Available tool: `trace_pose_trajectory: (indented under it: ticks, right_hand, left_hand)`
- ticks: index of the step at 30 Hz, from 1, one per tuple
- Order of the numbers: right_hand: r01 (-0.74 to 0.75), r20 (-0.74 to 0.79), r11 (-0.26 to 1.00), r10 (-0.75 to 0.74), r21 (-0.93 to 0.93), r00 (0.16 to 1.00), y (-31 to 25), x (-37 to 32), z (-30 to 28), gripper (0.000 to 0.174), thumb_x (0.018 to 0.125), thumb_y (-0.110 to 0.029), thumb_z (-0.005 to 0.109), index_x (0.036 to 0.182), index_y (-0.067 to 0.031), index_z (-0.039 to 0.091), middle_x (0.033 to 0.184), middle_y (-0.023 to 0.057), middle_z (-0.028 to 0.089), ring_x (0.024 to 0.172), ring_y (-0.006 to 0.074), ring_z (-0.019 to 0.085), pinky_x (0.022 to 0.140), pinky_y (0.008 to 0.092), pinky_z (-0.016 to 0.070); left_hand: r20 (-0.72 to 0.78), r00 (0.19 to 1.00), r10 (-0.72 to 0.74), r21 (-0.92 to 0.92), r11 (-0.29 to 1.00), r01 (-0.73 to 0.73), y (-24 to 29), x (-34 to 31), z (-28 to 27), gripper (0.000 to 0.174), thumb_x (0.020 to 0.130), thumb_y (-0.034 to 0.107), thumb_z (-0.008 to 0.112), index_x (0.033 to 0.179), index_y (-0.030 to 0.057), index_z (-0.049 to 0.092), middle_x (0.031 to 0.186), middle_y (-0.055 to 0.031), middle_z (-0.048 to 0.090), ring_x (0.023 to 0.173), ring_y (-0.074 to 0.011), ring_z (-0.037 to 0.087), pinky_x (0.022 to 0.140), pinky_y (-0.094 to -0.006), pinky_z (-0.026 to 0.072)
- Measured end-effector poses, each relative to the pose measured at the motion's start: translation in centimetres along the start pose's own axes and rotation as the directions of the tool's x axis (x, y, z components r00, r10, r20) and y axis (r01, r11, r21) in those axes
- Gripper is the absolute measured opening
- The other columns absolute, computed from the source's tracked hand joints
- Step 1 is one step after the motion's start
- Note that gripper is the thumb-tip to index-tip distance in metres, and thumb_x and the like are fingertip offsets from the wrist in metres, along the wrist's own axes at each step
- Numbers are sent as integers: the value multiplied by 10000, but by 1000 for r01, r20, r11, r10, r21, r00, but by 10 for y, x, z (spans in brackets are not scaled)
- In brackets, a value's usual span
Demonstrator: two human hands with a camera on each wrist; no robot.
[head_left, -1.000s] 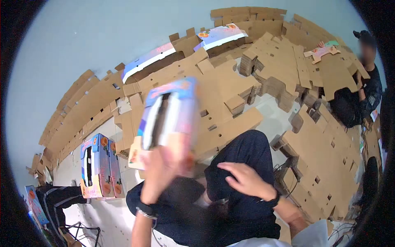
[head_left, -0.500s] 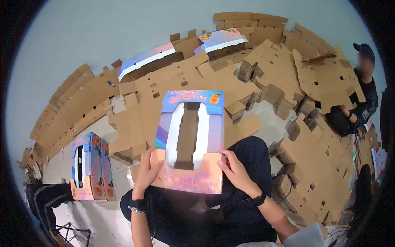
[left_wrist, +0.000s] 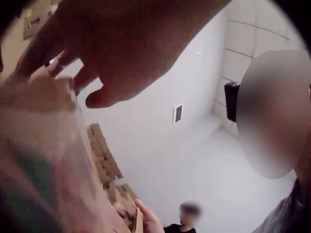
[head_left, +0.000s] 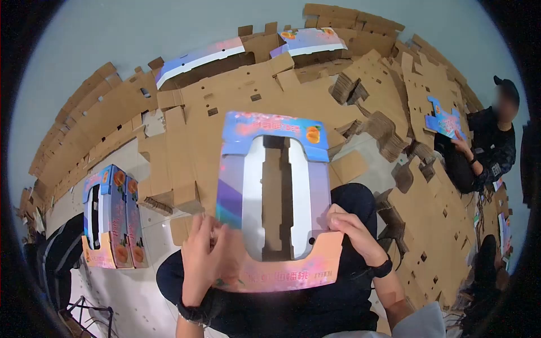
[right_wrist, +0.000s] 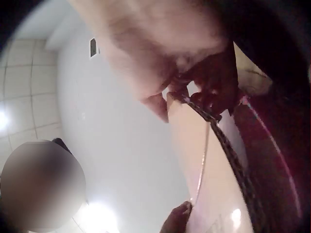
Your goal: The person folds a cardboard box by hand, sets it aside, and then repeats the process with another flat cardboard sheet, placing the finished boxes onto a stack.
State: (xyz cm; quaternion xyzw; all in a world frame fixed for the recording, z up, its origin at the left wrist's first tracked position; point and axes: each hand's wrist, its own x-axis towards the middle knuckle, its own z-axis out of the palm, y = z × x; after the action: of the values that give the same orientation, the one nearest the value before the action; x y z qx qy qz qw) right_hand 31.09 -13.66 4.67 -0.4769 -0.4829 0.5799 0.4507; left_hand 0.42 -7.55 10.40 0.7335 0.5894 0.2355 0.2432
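A blue-and-peach printed fruit carton (head_left: 276,276) with a long open window in its top lies over the person's lap. Through the window, white inner panels and a brown cardboard strip show. The right hand (head_left: 358,236) pinches the right corner of the carton's peach-coloured front panel, and the right wrist view has its fingers over that cardboard edge. At the opposite front corner is the left hand (head_left: 204,253), its fingertips at the carton's left edge. In the left wrist view its thumb stands apart from the cardboard.
Two finished-looking printed cartons (head_left: 112,225) stand side by side on the floor at left. Stacks of flat brown cardboard (head_left: 439,225) fill the right and back. Another person (head_left: 490,141) sits at far right, holding a blue printed sheet (head_left: 445,121). Two printed pieces (head_left: 197,59) lean near the wall.
The left hand first carried the carton over from the left; the right hand then joined it. Since then the carton has come closer, and both hands have shifted at its front corners.
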Motion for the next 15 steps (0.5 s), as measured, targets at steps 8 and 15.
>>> trace_pose_trajectory:
  ticks: [8, 15]
  right_hand:
    - [241, 324, 938, -154, -249, 934, -5, -1, 14, 258, 915, -161, 557, 762, 47, 562, 820, 60, 517, 828, 176, 494, 765, 274, 394]
    - [238, 464, 928, -84, -285, 882, 0, -29, 18, 235, 890, -152, 600, 765, 46, 583, 728, 67, 510, 725, 202, 519, 732, 292, 425]
  left_hand:
    - [121, 979, -165, 34, 986, 162, -12, -73, -4, 217, 858, 149, 570, 720, -16, 545, 697, -149, 499, 567, -347, 521, 512, -395, 399]
    - [75, 985, -158, -290, 941, 174, -4, -124, 4, 224, 876, 62, 527, 689, -34, 447, 670, -138, 395, 606, -267, 421, 574, -339, 376]
